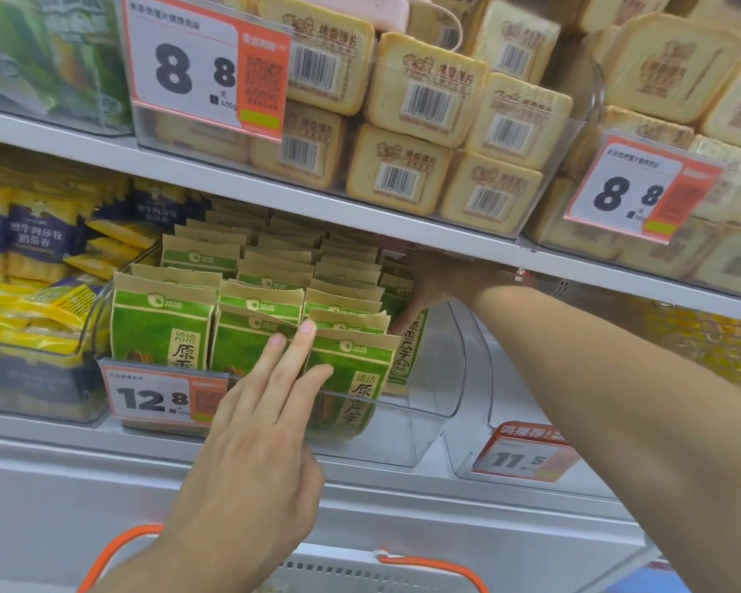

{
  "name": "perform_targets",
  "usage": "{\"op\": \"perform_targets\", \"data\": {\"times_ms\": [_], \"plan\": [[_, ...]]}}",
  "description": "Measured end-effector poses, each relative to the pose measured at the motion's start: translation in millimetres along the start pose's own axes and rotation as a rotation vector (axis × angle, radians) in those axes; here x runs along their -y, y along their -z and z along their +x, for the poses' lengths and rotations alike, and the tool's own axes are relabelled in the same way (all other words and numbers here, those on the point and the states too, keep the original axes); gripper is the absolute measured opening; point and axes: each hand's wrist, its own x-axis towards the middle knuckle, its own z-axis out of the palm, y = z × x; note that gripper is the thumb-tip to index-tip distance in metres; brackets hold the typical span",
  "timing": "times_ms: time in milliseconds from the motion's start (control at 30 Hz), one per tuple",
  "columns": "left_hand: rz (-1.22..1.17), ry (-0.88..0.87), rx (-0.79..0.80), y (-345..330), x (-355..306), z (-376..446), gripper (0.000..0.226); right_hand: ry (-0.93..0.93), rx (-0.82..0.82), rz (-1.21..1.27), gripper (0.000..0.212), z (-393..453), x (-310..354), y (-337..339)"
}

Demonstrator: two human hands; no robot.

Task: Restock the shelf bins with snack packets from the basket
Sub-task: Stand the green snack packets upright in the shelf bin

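Left hand (257, 425) is flat, straight fingers pressing the front green packets (351, 370) in the clear bin (441, 378), center frame. Right hand (433, 284) reaches deeper, fingers on an upright packet (409, 353) at the row's right end; can't tell its grip. Basket (428, 567) sits bottom edge.

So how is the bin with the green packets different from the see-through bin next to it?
The green-packet bin is packed with rows of upright packets; the neighbouring bin looks bare where it shows. Their tags differ too: 12.8 on the first, 11.5 on the second. Both are clear plastic on one shelf.
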Motion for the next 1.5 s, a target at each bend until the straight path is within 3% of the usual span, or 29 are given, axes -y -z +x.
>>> {"op": "perform_targets", "data": {"times_ms": [267, 400, 567, 733, 933, 1100, 1200, 1367, 1467, 1500], "plan": [[-0.005, -0.011, -0.02, -4.1, 0.4, 1.7, 0.084, -0.062, 0.049, -0.077, 0.127, 18.0, 5.7, -1.9], [-0.007, -0.002, -0.021, -5.4, 0.7, 2.4, 0.083, -0.01, -0.03, -0.037, 0.117, 12.1, 0.7, -5.5], [0.001, -0.002, -0.022, -5.5, -0.3, 1.8, 0.082, -0.024, -0.014, -0.045, 0.107, 8.9, 2.1, -4.9], [0.003, -0.008, -0.029, -5.9, 0.6, 1.8, 0.079, -0.073, 0.028, -0.044, 0.124, 9.6, 6.1, -1.0], [-0.007, -0.018, -0.039, -6.6, 2.1, 1.7, 0.076, -0.111, 0.08, -0.096, 0.113, 11.2, 12.5, 0.7], [0.019, -0.015, -0.02, -5.5, 1.7, 1.2, 0.077, -0.105, 0.083, -0.16, 0.126, 7.5, 10.6, 0.3], [0.028, -0.011, -0.006, -4.6, 0.9, 0.8, 0.078, -0.067, 0.163, -0.174, 0.118, -8.9, 13.2, 7.2], [0.002, -0.014, -0.006, -2.4, 1.0, -1.1, 0.073, -0.125, 0.458, -0.128, 0.087, -58.5, 34.0, 9.8], [-0.005, -0.013, -0.008, -0.8, 0.7, -1.6, 0.071, -0.081, 0.361, -0.082, 0.048, -88.4, 36.1, 8.9], [-0.005, -0.01, -0.008, -0.5, 0.3, -1.4, 0.069, -0.026, 0.288, -0.062, 0.047, -96.9, 36.0, 6.9]]}}
